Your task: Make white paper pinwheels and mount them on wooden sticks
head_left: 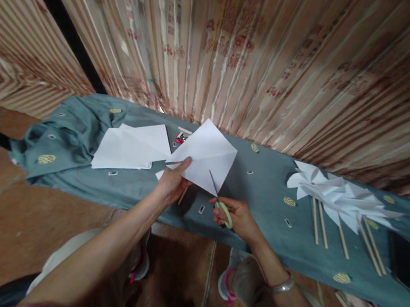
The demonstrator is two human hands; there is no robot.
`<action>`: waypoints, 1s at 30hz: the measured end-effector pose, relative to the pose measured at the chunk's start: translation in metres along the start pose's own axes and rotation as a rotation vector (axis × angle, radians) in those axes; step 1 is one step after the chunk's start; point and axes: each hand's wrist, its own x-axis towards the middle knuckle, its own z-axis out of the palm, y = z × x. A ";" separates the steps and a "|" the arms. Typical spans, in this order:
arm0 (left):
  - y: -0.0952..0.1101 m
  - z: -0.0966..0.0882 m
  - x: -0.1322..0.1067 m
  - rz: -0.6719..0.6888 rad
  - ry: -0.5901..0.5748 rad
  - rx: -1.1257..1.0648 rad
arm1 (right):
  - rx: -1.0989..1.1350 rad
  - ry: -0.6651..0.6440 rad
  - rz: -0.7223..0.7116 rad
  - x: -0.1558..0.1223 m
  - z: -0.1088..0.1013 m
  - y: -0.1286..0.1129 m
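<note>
A square sheet of white paper [206, 146] with crease lines is held up over the cloth by my left hand [173, 184], thumb on top and fingers beneath. One cut slit shows near my left thumb. My right hand [236, 217] is closed around the green handles of a pair of scissors [224, 214]. Their blade lies across the sheet's near corner, pointing in toward its middle. Just below my left hand a wooden stick [183, 195] is partly hidden.
A stack of white paper [131, 147] lies to the left, with a small red box [182, 137] beside it. On the right are several paper pinwheels [338, 192] on wooden sticks and a dark phone [406, 263]. A pleated curtain [239, 53] hangs behind the cloth-covered bench [258, 235].
</note>
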 end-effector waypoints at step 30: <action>-0.004 0.002 -0.004 -0.026 0.020 -0.002 | -0.008 0.033 -0.003 0.001 0.000 0.000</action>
